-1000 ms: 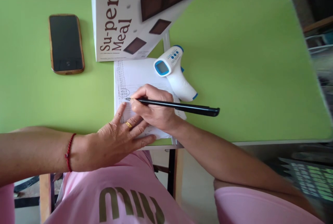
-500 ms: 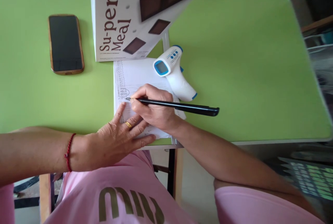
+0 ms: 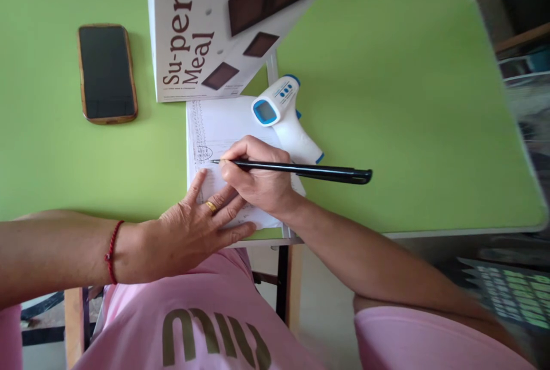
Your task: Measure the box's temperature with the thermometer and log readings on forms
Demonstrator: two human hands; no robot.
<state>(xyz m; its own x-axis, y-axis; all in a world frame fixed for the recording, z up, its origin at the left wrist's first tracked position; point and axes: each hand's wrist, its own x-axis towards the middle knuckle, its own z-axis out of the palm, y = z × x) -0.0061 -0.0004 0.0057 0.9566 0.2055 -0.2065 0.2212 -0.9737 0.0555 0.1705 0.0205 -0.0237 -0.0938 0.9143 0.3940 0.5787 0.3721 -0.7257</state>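
My right hand (image 3: pixel 260 178) is closed around a black pen (image 3: pixel 315 170), its tip at the sheet of paper (image 3: pixel 227 121) beside some circled handwriting. The pen's back end points right, over the table. Lying flat with fingers spread, my left hand (image 3: pixel 206 218) rests on the lower part of the paper; a gold ring is on one finger and a red cord circles the wrist. Just beyond my right hand, a white and blue infrared thermometer (image 3: pixel 286 121) lies across the paper's right side. My hands cover part of the writing.
A large white box (image 3: pixel 193 32) printed "Su-per Meal" stands at the paper's far edge. To its left lies a phone (image 3: pixel 107 72) in a brown case. The green table (image 3: pixel 399 101) has its near edge just below my hands. A patterned item (image 3: pixel 511 292) is at lower right.
My right hand has shifted slightly to the right with the pen, whose tip moved along the paper and whose back end swung up a little. My left hand stays in place.
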